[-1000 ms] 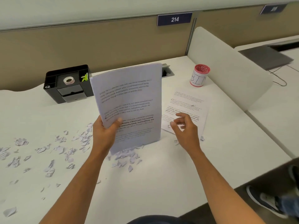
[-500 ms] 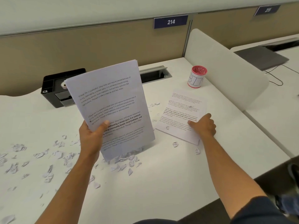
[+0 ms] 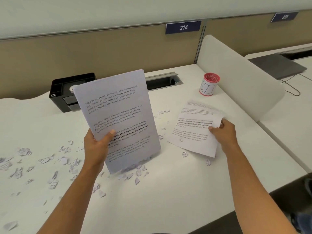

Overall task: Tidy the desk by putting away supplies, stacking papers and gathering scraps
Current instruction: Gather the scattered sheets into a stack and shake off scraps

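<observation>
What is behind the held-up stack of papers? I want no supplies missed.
Behind the paper stack in the left hand stands a black organizer; its left compartments show, its right side is covered. Scraps peek out below; more may lie hidden.

The held stack of papers [image 3: 118, 119] hides half the black organizer [image 3: 67, 92] and some scraps [image 3: 135, 168].

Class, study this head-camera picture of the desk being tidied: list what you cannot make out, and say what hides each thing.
- Black plastic desk organiser, head view: its right side is hidden behind the held stack of printed white sheets.
- White cup with a red rim: its contents are too small to identify.
- Torn white paper scraps: some lie hidden behind the stack's lower edge.
- Dark shoe: cut off by the right edge.
</observation>
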